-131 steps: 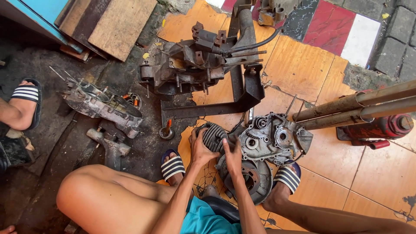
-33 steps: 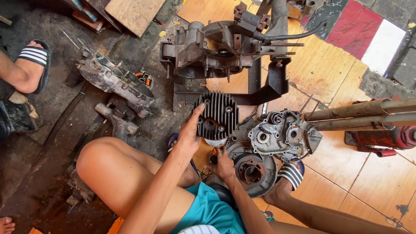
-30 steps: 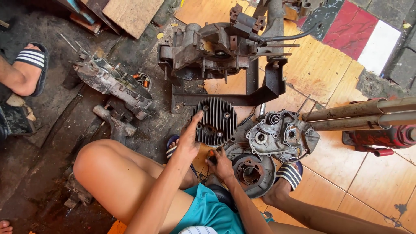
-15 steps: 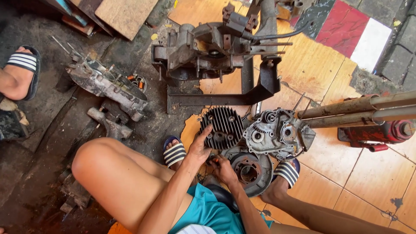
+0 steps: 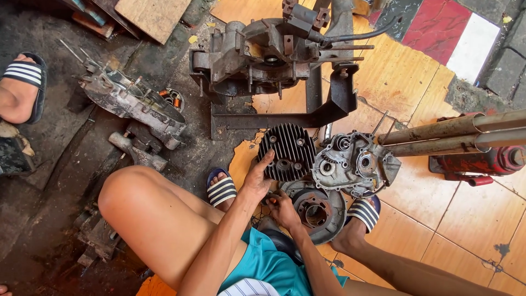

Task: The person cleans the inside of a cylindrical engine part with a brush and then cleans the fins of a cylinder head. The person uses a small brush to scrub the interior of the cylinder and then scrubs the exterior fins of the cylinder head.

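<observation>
Left hand grips black finned metal cylinder head; right hand closed, contents hidden, beside round grey drum.

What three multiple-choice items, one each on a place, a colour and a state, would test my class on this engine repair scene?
1. Where does the finned cylinder head lie?
A. left of the grey casing
B. on the wooden board
C. on the red jack

2. What colour are the shorts?
A. yellow
B. teal
C. black

3. What is the left hand doing?
A. resting on the knee
B. holding a sandal
C. touching the cylinder head

Answers: 1 A, it sits beside the casing's left edge; 2 B, teal cloth shows at the waist; 3 C, its fingers lie on the fins' edge.
</observation>
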